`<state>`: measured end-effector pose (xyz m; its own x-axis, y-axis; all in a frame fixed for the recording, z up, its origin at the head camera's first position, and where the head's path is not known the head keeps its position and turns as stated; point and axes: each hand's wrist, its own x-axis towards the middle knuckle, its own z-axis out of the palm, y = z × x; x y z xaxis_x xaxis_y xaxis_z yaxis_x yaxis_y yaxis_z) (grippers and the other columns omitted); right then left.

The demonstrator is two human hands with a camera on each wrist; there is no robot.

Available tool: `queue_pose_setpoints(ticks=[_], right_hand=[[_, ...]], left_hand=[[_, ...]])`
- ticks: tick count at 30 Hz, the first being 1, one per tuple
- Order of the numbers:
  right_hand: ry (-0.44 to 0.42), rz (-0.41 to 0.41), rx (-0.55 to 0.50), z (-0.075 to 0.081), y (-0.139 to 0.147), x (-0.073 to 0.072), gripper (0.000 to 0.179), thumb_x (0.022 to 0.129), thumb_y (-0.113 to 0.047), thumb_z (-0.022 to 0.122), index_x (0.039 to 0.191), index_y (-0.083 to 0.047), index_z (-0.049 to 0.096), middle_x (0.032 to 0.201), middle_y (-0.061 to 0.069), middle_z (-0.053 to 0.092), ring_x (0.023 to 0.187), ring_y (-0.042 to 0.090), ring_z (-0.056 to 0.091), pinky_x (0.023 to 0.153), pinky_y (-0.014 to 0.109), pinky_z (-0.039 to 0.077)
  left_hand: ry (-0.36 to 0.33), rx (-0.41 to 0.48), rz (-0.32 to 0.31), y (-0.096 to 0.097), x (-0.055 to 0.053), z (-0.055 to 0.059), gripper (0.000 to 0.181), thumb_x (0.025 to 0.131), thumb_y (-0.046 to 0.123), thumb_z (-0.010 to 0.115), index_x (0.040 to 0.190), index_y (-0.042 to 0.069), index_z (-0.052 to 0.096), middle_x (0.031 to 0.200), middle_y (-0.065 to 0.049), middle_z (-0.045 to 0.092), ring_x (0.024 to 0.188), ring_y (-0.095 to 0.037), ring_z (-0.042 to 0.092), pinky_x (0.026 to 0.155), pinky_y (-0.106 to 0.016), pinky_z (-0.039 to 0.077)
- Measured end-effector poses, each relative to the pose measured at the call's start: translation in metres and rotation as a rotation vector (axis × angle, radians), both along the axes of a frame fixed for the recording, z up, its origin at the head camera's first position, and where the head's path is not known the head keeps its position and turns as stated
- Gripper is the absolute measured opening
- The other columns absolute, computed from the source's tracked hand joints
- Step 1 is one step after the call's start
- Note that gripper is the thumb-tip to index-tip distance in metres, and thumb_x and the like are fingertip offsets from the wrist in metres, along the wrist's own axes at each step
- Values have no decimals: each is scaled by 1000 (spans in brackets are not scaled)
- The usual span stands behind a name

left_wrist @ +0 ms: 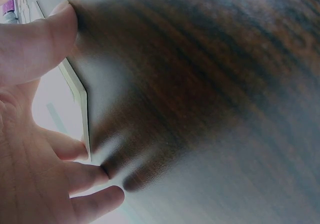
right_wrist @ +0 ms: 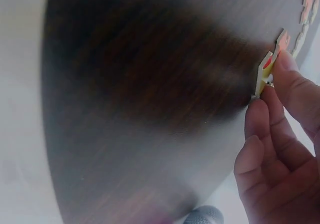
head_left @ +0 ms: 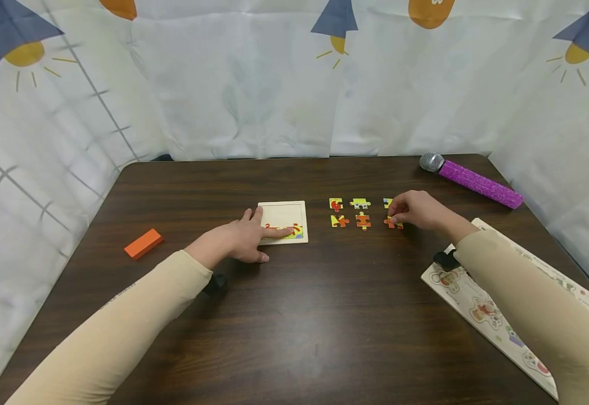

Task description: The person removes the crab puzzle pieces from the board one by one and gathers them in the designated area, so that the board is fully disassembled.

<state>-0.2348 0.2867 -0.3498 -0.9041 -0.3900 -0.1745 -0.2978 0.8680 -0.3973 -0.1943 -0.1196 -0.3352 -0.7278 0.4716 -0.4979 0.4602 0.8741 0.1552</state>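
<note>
My left hand (head_left: pixel 238 239) lies over the left part of a small square wooden puzzle board (head_left: pixel 286 212), its fingers extended. The index finger touches the red and yellow pieces (head_left: pixel 298 232) fitted along the board's near edge. In the left wrist view, the fingertips (left_wrist: pixel 97 176) reach just past the board's edge. My right hand (head_left: pixel 418 211) is at the right end of two short rows of loose puzzle pieces. Its thumb and fingers pinch a yellow and red puzzle piece (right_wrist: pixel 265 72) low over the table. Other loose pieces, including an orange one (head_left: pixel 363 220), lie between the hands.
An orange block (head_left: pixel 144 244) lies on the dark wooden table (head_left: pixel 294 326) at the left. A purple glittery microphone (head_left: pixel 481 183) rests at the back right. Under the right forearm is a long white board (head_left: pixel 481 306) with printed cartoon figures. White patterned curtains hang behind.
</note>
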Motion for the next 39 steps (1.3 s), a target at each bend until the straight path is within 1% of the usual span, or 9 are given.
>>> queue_pose_setpoints(ticks=[7, 14, 23, 32, 39], right_hand=[[0, 4, 1, 1, -3, 0, 5, 93, -10, 74, 96, -6, 72, 86, 1, 72, 79, 17, 59, 74, 36, 49], [-13, -6, 1, 0, -4, 0, 7, 94, -10, 73, 99, -5, 73, 88, 2, 73, 80, 18, 59, 77, 38, 50], [-7, -5, -2, -1, -3, 1, 5, 94, -10, 73, 98, -6, 73, 87, 0, 74, 79, 16, 60, 75, 36, 50], [-14, -1, -9, 1, -3, 1, 6, 94, -11, 74, 98, -6, 73, 86, 0, 73, 78, 16, 59, 73, 35, 49], [-12, -2, -5, 1, -5, 1, 5, 94, -9, 73, 97, -6, 73, 86, 0, 73, 79, 16, 59, 75, 35, 49]], left_hand=[[4, -7, -9, 0, 0, 0, 75, 100, 30, 67, 161, 45, 25, 166, -37, -5, 152, -60, 8, 113, -65, 37], [4, 1, -1, 0, -1, -3, 76, 99, 30, 68, 160, 46, 26, 166, -36, -6, 153, -59, 8, 112, -65, 38], [2, -3, 14, 1, -1, -3, 75, 99, 31, 68, 159, 48, 26, 167, -35, -7, 154, -57, 7, 114, -64, 36], [4, -5, 15, 0, -1, -4, 75, 99, 31, 68, 159, 48, 27, 167, -35, -6, 154, -56, 8, 115, -64, 35], [3, -2, 15, -1, -1, -4, 75, 99, 31, 68, 159, 48, 27, 167, -35, -5, 154, -56, 8, 115, -65, 34]])
